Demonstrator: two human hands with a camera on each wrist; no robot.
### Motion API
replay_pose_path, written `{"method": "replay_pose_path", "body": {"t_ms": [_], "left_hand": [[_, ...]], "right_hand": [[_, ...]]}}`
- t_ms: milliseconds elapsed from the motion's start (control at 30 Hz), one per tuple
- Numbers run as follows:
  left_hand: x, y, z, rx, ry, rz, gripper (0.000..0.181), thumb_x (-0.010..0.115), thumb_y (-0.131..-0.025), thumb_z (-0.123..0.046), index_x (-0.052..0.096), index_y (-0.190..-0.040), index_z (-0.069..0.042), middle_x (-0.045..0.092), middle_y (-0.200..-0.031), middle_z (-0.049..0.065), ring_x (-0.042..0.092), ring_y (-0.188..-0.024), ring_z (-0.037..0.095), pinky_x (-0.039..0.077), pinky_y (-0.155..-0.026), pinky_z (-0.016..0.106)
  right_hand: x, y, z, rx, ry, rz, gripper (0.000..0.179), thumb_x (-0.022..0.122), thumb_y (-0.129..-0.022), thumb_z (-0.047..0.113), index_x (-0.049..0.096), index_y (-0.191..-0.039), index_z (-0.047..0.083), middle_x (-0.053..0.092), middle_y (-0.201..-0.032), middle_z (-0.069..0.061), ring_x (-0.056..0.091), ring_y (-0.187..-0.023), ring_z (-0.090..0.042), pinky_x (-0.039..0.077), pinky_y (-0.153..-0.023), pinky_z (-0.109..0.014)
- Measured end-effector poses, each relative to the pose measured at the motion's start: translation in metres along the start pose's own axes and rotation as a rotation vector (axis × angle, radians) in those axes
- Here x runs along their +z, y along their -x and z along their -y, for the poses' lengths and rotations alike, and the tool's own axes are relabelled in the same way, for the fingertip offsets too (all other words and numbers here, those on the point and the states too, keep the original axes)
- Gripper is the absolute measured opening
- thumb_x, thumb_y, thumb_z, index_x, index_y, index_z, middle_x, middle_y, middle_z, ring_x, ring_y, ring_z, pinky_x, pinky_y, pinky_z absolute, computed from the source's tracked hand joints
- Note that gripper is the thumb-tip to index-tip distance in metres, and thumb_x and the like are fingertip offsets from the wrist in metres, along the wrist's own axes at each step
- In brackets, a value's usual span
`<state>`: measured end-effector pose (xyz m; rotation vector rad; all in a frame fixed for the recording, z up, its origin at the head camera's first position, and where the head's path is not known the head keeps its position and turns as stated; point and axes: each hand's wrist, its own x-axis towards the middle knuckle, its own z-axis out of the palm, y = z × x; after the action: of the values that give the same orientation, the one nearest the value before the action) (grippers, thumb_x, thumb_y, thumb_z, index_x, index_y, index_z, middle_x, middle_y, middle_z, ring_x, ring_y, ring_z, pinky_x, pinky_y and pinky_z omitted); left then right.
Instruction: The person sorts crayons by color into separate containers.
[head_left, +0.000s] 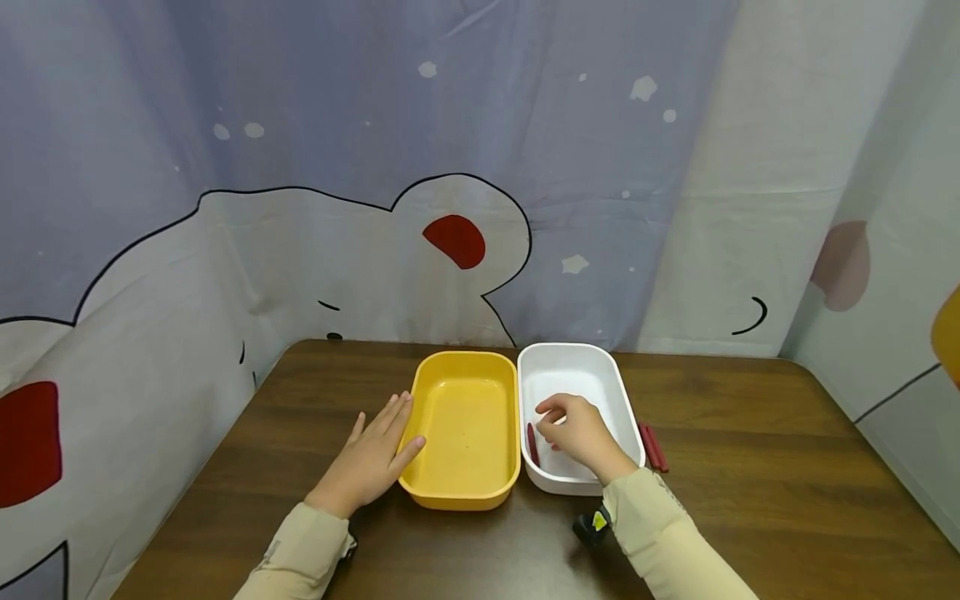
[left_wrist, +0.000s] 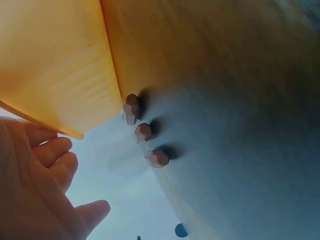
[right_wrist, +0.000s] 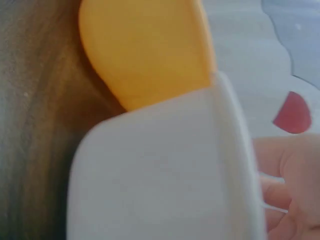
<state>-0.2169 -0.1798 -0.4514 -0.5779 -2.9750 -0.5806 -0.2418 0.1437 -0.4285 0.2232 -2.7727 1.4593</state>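
My left hand rests on the left rim of the yellow bin, fingers spread and fairly straight. Over the white bin hovers my right hand, its fingers loosely bent, with no object visible between thumb and index finger. Just left of that hand a dark red stick lies in the white bin. A small red bit shows below the hand; the rest of it is hidden. In the right wrist view the white bin's wall covers the fingertips.
More dark red sticks lie on the wooden table right of the white bin. In the left wrist view, three brown faceted pieces stand near the yellow bin. A printed curtain hangs behind the table.
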Motion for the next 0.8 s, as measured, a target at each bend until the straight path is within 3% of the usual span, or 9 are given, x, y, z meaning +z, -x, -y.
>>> {"method": "replay_pose_path", "body": {"t_ms": [200,467,567,800], "left_hand": [[-0.001,-0.001,0.000,-0.001,0.000,0.008,0.075,0.037,-0.107,-0.054,0.020,-0.161,-0.005,0.019,-0.167,0.011,0.016,-0.155,0.028,0.010,-0.119,0.067],[0.000,0.001,0.000,0.002,0.014,0.008,0.072,0.043,-0.108,-0.048,0.021,-0.161,-0.004,0.020,-0.167,0.011,0.017,-0.154,0.028,0.010,-0.118,0.068],[0.001,0.000,0.000,0.007,0.013,0.002,0.072,0.042,-0.108,-0.049,0.022,-0.161,-0.004,0.021,-0.167,0.011,0.017,-0.154,0.028,0.011,-0.118,0.068],[0.001,-0.001,0.002,0.011,0.018,0.004,0.073,0.041,-0.108,-0.050,0.021,-0.161,-0.004,0.020,-0.167,0.011,0.016,-0.154,0.028,0.010,-0.118,0.068]], "right_hand": [[-0.018,0.011,0.003,-0.139,0.075,-0.072,0.020,0.067,-0.088,0.001,0.072,-0.107,0.000,0.071,-0.086,-0.005,0.065,-0.069,-0.014,0.054,-0.063,-0.027],[-0.042,0.027,-0.004,-0.290,0.145,-0.204,0.018,0.069,-0.089,-0.001,0.073,-0.106,0.000,0.072,-0.085,-0.004,0.070,-0.077,-0.020,0.059,-0.073,-0.036],[-0.052,0.033,-0.009,-0.295,0.145,-0.254,0.019,0.069,-0.088,-0.003,0.073,-0.107,-0.001,0.072,-0.086,-0.003,0.069,-0.080,-0.021,0.059,-0.072,-0.032],[-0.074,0.044,-0.024,-0.204,0.137,-0.372,0.019,0.069,-0.091,-0.001,0.073,-0.109,0.000,0.074,-0.093,-0.009,0.067,-0.082,-0.016,0.052,-0.071,-0.013]]}}
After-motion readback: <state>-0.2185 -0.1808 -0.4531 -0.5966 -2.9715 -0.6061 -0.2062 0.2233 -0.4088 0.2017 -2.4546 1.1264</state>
